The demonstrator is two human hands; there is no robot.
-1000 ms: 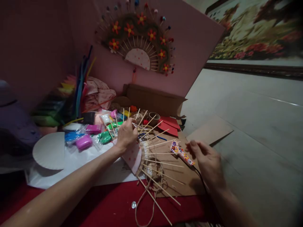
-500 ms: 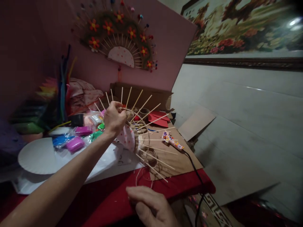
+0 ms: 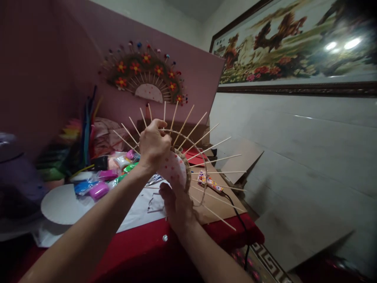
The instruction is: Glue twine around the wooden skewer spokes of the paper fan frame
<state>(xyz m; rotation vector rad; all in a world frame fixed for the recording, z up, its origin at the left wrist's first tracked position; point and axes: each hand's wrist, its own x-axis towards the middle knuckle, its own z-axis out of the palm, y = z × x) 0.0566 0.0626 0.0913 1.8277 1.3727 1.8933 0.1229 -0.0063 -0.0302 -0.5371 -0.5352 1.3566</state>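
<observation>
A half-round fan frame with a white, red-dotted centre, a braided twine edge and several thin wooden sticks radiating outward is held up above the table. My left hand is closed at its upper left part, fingers by the sticks and twine. A strand of twine arcs loosely across the sticks on the right. My right hand grips the fan's lower end, thumb toward me; its other fingers are partly hidden behind the fan. Beyond the sticks a flower-patterned glue gun lies on brown cardboard.
Several bagged clay packs and a cut paper plate lie left on the red-covered table. Red paper lies behind the fan. A black cord hangs over the right edge. A finished flowered fan hangs behind.
My right hand has come up from the table's front edge to the fan's lower end. The fan and my left hand have shifted right in view, and the camera has tilted up.
</observation>
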